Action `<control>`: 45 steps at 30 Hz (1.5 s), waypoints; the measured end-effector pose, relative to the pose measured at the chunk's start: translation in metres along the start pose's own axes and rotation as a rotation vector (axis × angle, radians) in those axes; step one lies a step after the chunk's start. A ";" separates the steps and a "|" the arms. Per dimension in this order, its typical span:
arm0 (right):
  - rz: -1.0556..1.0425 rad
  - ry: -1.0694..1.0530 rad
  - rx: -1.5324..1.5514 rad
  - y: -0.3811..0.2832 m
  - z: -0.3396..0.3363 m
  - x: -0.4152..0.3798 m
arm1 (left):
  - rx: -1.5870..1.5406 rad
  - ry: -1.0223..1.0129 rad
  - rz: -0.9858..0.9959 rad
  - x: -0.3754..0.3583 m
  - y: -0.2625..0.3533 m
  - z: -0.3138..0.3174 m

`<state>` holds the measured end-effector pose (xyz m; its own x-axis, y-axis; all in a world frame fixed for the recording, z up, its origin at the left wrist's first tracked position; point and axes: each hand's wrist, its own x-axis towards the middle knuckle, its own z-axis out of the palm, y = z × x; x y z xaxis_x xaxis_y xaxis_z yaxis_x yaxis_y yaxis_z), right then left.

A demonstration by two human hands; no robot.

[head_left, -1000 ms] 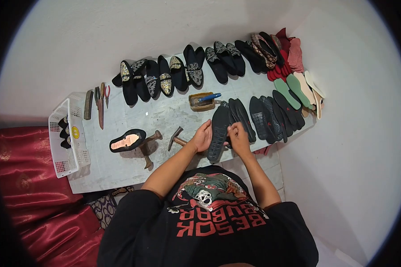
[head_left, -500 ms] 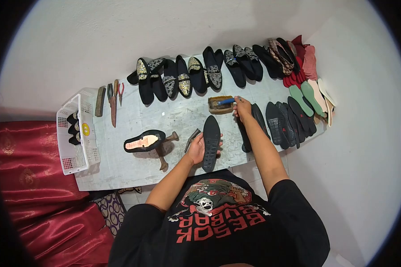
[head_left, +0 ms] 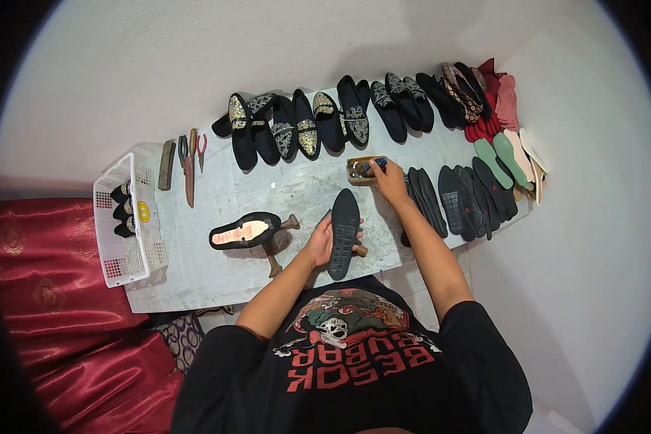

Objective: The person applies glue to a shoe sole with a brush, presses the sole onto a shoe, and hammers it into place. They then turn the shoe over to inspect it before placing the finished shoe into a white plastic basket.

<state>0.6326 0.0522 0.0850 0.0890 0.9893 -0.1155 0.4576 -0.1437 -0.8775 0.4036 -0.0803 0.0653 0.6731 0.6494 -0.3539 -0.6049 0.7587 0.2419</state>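
My left hand is closed round a black shoe sole, held upright with its treaded heel end toward me. Beyond it, my right hand grips a small blue-handled brush, whose tip is down in a brown-stained rectangular container. The stub of a wooden handle shows beside the sole; the rest is hidden behind hand and sole. To the left, a black shoe upper with a pale insole facing up sits on a rusty metal shoe stand.
Finished-looking black loafers line the back of the table. More black soles and green insoles lie at right. At left are pliers, scissors, a flat bar and a white basket with shoes.
My right hand has moved slightly toward the container and the brush stands steeper, mostly covered by the fingers. The sole stays in my left hand. The view has shifted slightly.
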 end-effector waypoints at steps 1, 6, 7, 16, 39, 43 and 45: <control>-0.095 0.050 -0.009 -0.012 -0.008 -0.005 | 0.007 -0.002 -0.002 0.002 0.002 -0.002; -0.095 0.203 0.020 -0.024 -0.023 -0.028 | 0.030 0.032 0.018 0.003 0.005 0.001; -0.095 0.203 -0.002 -0.009 -0.020 -0.030 | 0.004 0.044 0.021 0.003 0.003 0.000; -0.028 0.276 0.118 0.008 -0.025 -0.051 | -0.019 0.036 0.038 0.004 -0.001 0.004; -0.194 0.058 0.272 -0.065 -0.061 -0.040 | 0.057 -0.046 0.140 0.039 0.018 0.028; -0.388 -0.115 0.049 -0.118 -0.084 -0.047 | 0.065 -0.090 0.125 0.045 0.032 0.046; -0.467 -0.140 -0.053 -0.129 -0.090 -0.044 | 0.065 -0.113 0.115 0.045 0.037 0.053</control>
<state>0.6491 0.0249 0.2456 -0.2542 0.9418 0.2198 0.4651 0.3183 -0.8260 0.4344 -0.0203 0.1065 0.6464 0.7313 -0.2176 -0.6546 0.6781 0.3341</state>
